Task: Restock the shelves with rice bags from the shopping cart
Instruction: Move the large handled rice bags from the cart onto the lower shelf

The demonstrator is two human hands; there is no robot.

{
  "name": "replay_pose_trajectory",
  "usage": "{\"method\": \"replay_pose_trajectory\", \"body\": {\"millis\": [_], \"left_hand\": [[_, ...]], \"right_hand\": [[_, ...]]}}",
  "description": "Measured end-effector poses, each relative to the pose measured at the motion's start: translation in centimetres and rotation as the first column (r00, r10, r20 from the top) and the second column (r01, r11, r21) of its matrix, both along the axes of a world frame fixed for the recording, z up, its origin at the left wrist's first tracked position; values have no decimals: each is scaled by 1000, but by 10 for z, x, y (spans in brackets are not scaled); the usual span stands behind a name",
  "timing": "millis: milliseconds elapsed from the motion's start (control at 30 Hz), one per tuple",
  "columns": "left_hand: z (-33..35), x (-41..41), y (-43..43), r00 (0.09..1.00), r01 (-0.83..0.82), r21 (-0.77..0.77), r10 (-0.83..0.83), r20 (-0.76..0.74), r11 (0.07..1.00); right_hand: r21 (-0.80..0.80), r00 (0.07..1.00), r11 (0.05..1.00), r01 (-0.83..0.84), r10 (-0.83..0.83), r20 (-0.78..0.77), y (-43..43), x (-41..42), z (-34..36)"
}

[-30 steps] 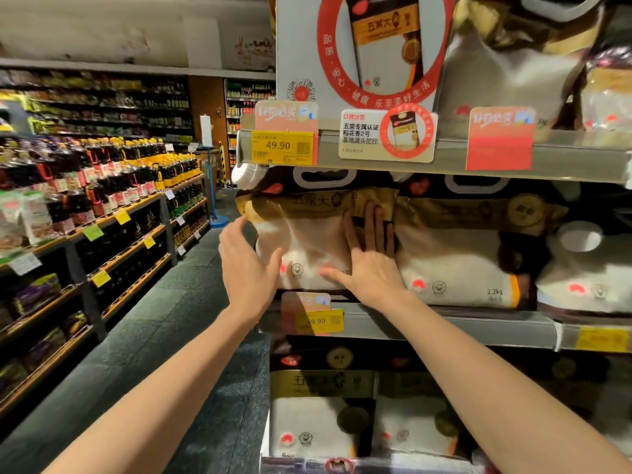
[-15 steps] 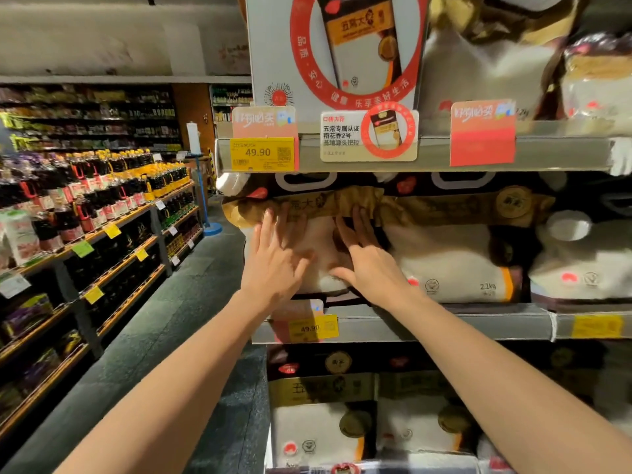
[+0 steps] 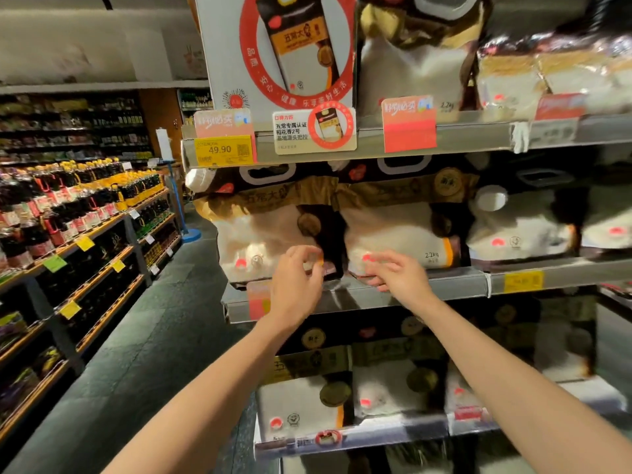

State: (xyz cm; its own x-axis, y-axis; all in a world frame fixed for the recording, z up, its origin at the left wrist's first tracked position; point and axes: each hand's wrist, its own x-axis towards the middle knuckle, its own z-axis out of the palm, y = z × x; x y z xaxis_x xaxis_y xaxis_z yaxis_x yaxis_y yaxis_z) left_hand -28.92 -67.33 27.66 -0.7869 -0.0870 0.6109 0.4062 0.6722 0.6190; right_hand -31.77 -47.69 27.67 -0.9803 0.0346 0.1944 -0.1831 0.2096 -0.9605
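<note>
Two upright rice bags (image 3: pixel 266 230) face outward behind loosely curled left hand (image 3: pixel 297 280) and right hand (image 3: pixel 398 272).

Both arms are bare. The left forearm (image 3: pixel 212 388) and the right forearm (image 3: pixel 496 364) show uncovered skin from the hands all the way down to the bottom edge of the view. They are slim and smooth, narrowing toward the hands and looking broader lower down under the wide-angle lens. The left hand (image 3: pixel 297 278) and the right hand (image 3: pixel 398 275) are bare as well, with slender fingers (image 3: pixel 383 261). Motion blur softens the ends of the fingers on both hands, so the nails and any fine marks there cannot be made out.
</note>
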Motion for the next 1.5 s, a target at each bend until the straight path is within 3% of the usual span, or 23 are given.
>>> {"method": "replay_pose_trajectory", "body": {"millis": [100,200,500,667,767,867,933,1000,1100,1167,1233,1300,1400,1500], "left_hand": [[-12,6,45,982,97,118,-115,151,988],[-29,21,92,902,218,195,-274,334,956],[-122,101,224,702,443,230,-495,512,867],[-190,146,307,488,622,228,-599,635,749],[-227,170,362,343,711,217,-600,723,669],[-256,190,414,316,792,152,-609,728,592],[-268,198,448,289,845,110,-619,730,524],[-282,199,492,228,900,83,-624,747,428],[-301,190,524,281,940,-72,-639,715,333],[-318,176,557,357,932,-194,-676,645,307],[-337,163,586,336,939,-272,-721,606,209],[-341,157,603,251,954,-299,-636,730,33],[-351,151,623,216,953,-284,-423,880,-104],[-363,148,646,197,940,-277,-348,917,-198]], "right_hand": [[-28,999,1000,1,1,50,38,20,-7],[-18,995,999,27,-25,94,78,52,-15],[-85,956,966,243,-224,189,203,165,-105],[35,817,866,500,-484,314,284,253,-203],[158,680,756,636,-645,348,323,308,-241],[279,563,640,716,-766,311,355,354,-263],[336,477,540,772,-841,254,377,379,-282],[346,363,458,819,-881,304,408,395,-295],[458,274,397,795,-909,313,426,405,-301],[461,247,414,784,-891,381,447,402,-310],[508,246,520,687,-824,510,463,396,-321],[538,201,585,607,-768,608,477,390,-328],[366,149,581,727,-654,742,483,387,-319],[184,134,465,866,-570,811,490,392,-318]]}}
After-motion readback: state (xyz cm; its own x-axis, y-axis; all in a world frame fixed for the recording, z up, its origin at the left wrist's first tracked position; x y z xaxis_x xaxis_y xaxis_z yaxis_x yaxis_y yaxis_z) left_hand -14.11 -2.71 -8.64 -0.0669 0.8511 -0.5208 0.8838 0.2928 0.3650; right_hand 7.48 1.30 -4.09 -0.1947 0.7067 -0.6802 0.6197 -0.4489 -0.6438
